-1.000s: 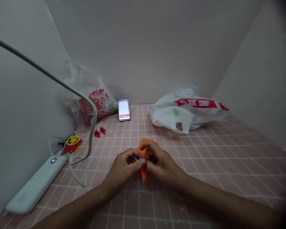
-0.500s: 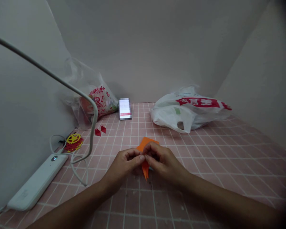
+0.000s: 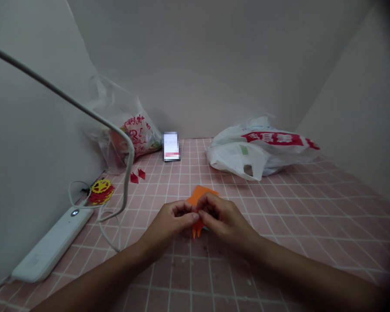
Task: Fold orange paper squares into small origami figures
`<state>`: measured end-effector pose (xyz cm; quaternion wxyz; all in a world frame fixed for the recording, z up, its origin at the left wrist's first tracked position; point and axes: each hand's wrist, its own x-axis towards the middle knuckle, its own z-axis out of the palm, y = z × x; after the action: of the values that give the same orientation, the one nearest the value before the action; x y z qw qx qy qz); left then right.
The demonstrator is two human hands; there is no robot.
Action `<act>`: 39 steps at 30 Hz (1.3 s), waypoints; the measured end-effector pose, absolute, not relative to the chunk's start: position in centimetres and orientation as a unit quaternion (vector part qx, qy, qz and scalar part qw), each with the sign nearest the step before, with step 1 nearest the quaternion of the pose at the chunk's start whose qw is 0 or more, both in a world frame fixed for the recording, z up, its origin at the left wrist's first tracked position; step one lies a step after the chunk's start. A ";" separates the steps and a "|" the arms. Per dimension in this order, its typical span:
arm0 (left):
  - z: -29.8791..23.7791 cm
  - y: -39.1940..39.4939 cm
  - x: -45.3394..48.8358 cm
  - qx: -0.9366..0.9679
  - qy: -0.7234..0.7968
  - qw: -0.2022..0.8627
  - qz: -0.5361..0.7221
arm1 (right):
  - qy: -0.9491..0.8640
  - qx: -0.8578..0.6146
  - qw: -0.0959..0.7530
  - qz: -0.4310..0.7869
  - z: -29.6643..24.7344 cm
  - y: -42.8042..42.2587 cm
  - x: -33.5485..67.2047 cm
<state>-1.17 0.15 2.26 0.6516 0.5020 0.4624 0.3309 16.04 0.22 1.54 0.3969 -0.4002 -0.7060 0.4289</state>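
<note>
Between my two hands is a piece of folded orange paper [image 3: 200, 192], its broad part pointing away from me and two narrow points sticking out below my fingers. My left hand [image 3: 173, 219] pinches it from the left between thumb and forefinger. From the right, my right hand [image 3: 222, 216] pinches it in the same way, its thumb tip almost touching the left one. The middle of the fold is hidden behind my fingertips. A small bit of something pale green shows under the paper beside my right thumb.
A white power strip [image 3: 52, 245] lies at left, with a white cable [image 3: 129, 173] arching over the table. Behind it are yellow and red cutouts [image 3: 101, 190] and two small red paper pieces [image 3: 138, 175]. Plastic bags [image 3: 139, 134] [image 3: 237, 158] flank a phone [image 3: 171, 146] at the back.
The lower points of the orange paper have spread apart and look shorter below my fingers. Both hands keep their pinch in nearly the same place. The view has shifted slightly.
</note>
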 end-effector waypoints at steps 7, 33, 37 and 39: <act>2.8 -0.1 -0.8 0.561 0.468 0.589 0.346 | -0.680 -0.401 0.399 0.466 1.6 0.4 16.0; 2.0 0.1 -1.1 0.486 0.452 0.663 0.347 | -0.660 -0.395 0.414 0.487 1.3 0.3 15.8; 2.1 0.1 -1.0 0.483 0.457 0.663 0.343 | -0.657 -0.399 0.408 0.493 1.2 0.4 15.8; 2.1 0.1 -1.0 0.478 0.461 0.668 0.336 | -0.658 -0.405 0.406 0.488 1.3 0.3 15.8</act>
<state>-0.96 0.09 2.14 0.6680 0.4779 0.4610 0.3360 15.83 0.31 1.31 0.4058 -0.4055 -0.6578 0.4881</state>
